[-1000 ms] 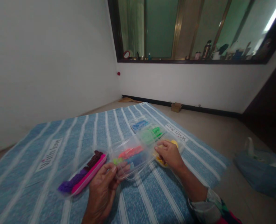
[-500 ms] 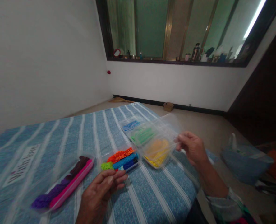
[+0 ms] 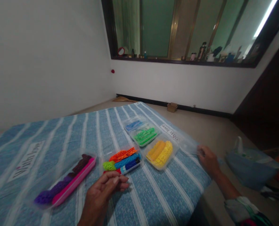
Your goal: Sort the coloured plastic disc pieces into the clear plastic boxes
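Observation:
My right hand (image 3: 207, 159) pinches the edge of a clear plastic lid (image 3: 188, 146), slightly blurred, at the table's right edge. My left hand (image 3: 107, 186) is half curled with loose fingers and nothing visible in them. It lies just in front of a clear box (image 3: 141, 158) with orange, blue, lime and red knitted-looking pieces (image 3: 124, 158). Nearest my right hand stands a clear box of yellow pieces (image 3: 160, 153). Behind it are a box of green pieces (image 3: 145, 136) and one of blue pieces (image 3: 134, 125). A long clear case holds purple, brown and pink pieces (image 3: 66, 183) at left.
A blue striped cloth (image 3: 92, 125) covers the table. On the floor at right stands a blue basket (image 3: 250, 166). A small cardboard box (image 3: 172, 107) is by the far wall, and bottles and cups line the window sill (image 3: 177, 61).
My right hand has moved right and down, carrying the clear lid off the yellow and green boxes to the table's right edge. My left hand has barely moved.

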The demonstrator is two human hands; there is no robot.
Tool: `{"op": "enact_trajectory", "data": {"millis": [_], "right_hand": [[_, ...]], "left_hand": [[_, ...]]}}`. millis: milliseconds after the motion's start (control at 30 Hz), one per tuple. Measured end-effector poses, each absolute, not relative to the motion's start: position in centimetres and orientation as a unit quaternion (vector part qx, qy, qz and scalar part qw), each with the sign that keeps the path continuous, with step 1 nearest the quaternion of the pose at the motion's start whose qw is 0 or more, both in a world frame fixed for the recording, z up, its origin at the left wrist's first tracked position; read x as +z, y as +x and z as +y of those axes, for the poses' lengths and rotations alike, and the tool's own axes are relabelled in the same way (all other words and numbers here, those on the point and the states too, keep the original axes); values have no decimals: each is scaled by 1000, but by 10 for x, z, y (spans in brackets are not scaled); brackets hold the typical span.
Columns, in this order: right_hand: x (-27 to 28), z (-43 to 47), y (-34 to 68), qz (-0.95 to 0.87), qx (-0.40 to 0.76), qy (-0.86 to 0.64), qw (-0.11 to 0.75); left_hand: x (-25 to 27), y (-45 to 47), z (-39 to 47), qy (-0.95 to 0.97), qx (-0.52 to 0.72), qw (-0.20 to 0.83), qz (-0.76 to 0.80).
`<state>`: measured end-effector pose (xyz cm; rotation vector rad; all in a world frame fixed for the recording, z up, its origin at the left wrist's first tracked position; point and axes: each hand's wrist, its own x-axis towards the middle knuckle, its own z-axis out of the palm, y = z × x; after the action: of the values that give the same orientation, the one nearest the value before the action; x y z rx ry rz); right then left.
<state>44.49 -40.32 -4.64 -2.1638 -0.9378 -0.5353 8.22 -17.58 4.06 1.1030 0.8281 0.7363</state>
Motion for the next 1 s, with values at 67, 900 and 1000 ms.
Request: {"op": "enact_trajectory", "data": {"millis": [67, 900, 1000], "right_hand": [[-56, -405, 447, -375, -183, -839, 349], [25, -301, 355, -355, -100, -911, 184], [30, -296, 353, -326, -58, -929, 168]], "left_hand": [[40, 82, -175, 508, 326, 707, 369], [21, 86, -181, 541, 265, 722, 340], [22, 90, -185, 563, 240, 718, 333]]}}
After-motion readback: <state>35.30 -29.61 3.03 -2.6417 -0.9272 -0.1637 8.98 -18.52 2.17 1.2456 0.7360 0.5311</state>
